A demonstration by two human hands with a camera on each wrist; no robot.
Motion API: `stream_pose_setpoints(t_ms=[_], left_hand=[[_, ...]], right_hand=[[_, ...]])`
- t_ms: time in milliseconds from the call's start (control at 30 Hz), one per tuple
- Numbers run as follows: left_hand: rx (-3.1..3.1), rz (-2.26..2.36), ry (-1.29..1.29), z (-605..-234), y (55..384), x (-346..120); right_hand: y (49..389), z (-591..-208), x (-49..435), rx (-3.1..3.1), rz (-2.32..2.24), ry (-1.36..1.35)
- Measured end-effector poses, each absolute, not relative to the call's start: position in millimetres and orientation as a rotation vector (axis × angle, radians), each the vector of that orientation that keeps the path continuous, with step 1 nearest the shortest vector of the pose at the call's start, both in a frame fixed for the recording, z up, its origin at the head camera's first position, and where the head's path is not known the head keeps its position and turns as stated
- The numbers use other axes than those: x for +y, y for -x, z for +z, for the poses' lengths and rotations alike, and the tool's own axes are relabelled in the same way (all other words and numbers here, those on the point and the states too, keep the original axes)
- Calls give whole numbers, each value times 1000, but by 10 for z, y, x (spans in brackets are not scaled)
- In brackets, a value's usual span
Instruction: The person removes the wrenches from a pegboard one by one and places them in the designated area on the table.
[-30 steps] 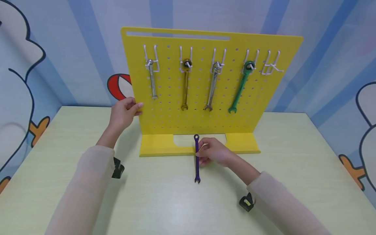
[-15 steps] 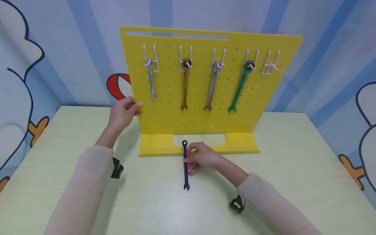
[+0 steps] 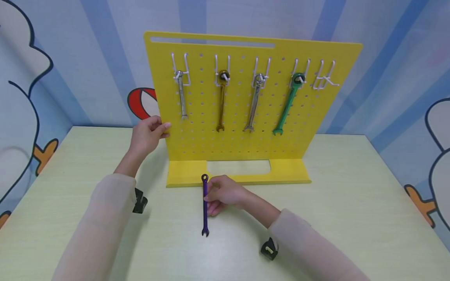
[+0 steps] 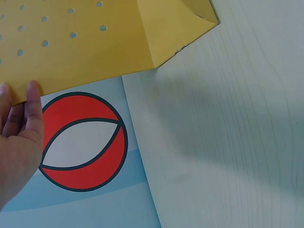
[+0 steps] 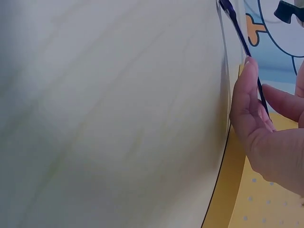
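Note:
My right hand (image 3: 225,193) pinches a purple wrench (image 3: 205,210) just in front of the pegboard's base, ring end toward the board and open end toward me. In the right wrist view the wrench (image 5: 242,38) passes between thumb and fingers. My left hand (image 3: 147,134) grips the left edge of the yellow pegboard (image 3: 200,140); the left wrist view shows its fingers at the board's edge. On the board's white hooks hang a small silver wrench (image 3: 182,95), a gold wrench (image 3: 222,103), a larger silver wrench (image 3: 254,105) and a green wrench (image 3: 289,105).
A white hook (image 3: 325,78) at the board's far right bears no wrench. The yellow base (image 3: 186,173) has a cut-out in its middle and stands on a pale wooden table (image 3: 351,207). Behind hangs a blue striped backdrop (image 3: 246,17) with cartoon figures.
My right hand has carried the purple wrench leftward and a little toward me across the front of the board. My left hand stays on the board's edge.

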State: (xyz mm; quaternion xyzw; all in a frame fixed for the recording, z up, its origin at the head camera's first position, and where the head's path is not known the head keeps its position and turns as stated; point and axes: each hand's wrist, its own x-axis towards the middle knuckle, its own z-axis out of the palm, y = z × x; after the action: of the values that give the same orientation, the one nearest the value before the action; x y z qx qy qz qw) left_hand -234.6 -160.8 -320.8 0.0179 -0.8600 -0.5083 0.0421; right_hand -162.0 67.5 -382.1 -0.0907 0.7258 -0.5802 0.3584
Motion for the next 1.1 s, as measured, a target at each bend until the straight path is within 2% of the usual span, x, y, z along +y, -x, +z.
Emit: stream_pose_setpoints(t_ms=[1100], left_hand=[[-2636, -1521, -22, -3221, 2346, -1616]], right_hand=[[1470, -3971, 112, 1853, -1528, 76]])
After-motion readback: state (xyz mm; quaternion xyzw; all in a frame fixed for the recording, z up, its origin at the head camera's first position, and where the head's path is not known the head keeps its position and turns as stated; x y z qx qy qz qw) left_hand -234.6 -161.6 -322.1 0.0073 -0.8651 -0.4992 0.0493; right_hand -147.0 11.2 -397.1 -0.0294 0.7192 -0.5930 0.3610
